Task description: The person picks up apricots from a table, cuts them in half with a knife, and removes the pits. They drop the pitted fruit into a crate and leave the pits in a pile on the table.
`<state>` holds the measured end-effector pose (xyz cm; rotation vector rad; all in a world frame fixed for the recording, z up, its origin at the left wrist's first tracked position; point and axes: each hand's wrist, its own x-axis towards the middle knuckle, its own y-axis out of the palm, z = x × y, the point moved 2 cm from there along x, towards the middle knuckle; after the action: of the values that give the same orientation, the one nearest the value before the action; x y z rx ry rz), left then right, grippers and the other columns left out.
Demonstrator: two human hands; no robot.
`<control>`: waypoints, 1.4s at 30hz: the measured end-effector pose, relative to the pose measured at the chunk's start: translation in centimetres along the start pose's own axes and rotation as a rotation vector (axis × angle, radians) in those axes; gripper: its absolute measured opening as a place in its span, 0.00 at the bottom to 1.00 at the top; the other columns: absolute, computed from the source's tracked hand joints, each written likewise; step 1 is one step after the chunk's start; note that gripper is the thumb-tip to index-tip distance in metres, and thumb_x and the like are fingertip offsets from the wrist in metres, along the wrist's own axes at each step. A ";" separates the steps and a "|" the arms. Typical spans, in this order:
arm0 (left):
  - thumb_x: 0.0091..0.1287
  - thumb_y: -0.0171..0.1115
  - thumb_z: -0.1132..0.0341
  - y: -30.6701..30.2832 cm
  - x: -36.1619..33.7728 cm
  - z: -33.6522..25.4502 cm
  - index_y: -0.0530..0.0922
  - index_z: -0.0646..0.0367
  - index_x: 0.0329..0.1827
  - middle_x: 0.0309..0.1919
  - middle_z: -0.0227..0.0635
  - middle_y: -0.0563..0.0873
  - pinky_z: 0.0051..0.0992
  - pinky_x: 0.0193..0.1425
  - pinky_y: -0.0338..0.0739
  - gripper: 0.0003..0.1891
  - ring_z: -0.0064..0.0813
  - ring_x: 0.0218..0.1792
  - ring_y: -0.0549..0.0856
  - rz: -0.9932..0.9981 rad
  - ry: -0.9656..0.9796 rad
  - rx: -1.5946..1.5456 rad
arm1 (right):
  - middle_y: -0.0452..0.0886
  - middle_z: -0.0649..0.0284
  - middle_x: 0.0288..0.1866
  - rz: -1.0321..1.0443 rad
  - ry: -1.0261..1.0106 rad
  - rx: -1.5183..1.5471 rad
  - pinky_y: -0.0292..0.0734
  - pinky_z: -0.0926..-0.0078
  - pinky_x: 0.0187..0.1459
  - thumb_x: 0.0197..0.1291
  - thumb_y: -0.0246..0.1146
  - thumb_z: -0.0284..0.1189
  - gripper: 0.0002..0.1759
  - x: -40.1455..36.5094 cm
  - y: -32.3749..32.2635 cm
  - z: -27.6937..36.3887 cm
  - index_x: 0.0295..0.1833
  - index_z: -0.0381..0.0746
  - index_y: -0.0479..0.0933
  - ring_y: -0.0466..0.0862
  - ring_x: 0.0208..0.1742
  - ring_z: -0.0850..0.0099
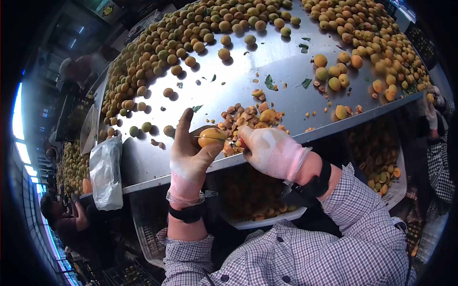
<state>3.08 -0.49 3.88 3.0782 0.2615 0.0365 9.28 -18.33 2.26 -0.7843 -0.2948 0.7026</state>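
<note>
Gloved in white, my left hand [187,155] holds a yellow apricot [210,136] between thumb and fingers, above the front edge of the metal table. My right hand [269,150], gloved too, is closed around the red handle of a small knife [242,142]. Its thin blade lies across the apricot in my left hand. Just beyond the hands sits a heap of brown apricot pits [243,118] with bits of fruit flesh among them.
Many whole apricots [157,62] cover the back and left of the metal table [248,62], more the right [367,28]. Crates of fruit [260,212] stand under the front edge. A plastic bag [106,174] hangs at left. Other people [64,221] are on both sides.
</note>
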 end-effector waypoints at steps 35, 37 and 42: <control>0.73 0.62 0.61 2.1 0.0 4.5 0.71 0.67 0.64 0.49 0.37 0.83 0.25 0.53 0.79 0.23 0.27 0.49 0.83 -0.084 -0.088 -0.476 | 0.83 0.44 0.35 -0.128 0.100 0.250 0.79 0.52 0.43 0.60 0.60 0.26 0.10 0.1 3.2 0.1 0.45 0.34 0.71 0.84 0.43 0.45; 0.73 0.62 0.60 2.1 -0.2 3.3 0.72 0.67 0.63 0.50 0.37 0.82 0.26 0.53 0.79 0.23 0.27 0.49 0.83 -0.091 -0.065 -0.320 | 0.83 0.44 0.34 -0.128 0.068 0.269 0.79 0.51 0.43 0.60 0.60 0.26 0.10 -0.1 3.0 -0.1 0.46 0.34 0.71 0.84 0.42 0.45; 0.73 0.62 0.55 1.5 0.2 3.5 0.74 0.69 0.60 0.49 0.38 0.83 0.26 0.53 0.78 0.24 0.28 0.49 0.83 -0.106 0.008 -0.015 | 0.83 0.44 0.34 -0.111 0.066 0.249 0.79 0.51 0.43 0.60 0.61 0.27 0.11 -0.1 2.8 -0.2 0.46 0.35 0.71 0.84 0.42 0.45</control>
<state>3.61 -2.11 0.43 3.0442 0.4224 0.0458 7.96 -17.07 0.10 -0.5480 -0.1850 0.5945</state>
